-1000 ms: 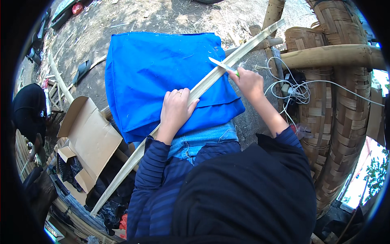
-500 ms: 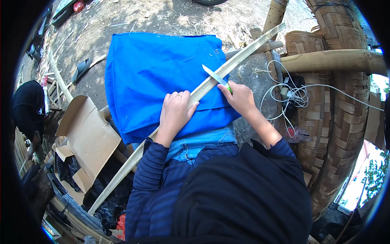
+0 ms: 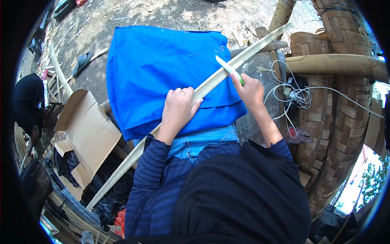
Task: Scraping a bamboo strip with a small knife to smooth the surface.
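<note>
A long pale bamboo strip runs slantwise across my lap, from the lower left up to the far right. My left hand is closed over it near its middle, with a ring on one finger. In my right hand is a knife with a light green handle. Its blade lies across the strip, the tip pointing up and left beyond the strip's edge. Beneath the strip a blue cloth covers my thighs, with a few thin shavings on it.
At left lies an opened cardboard box. A coiled white cable hangs at right, by a bamboo pole and woven bamboo panels. Another person in dark clothing is at the far left. Dry litter covers the ground.
My right hand and the knife have slid a little up and right along the strip. My left hand keeps its hold on the strip.
</note>
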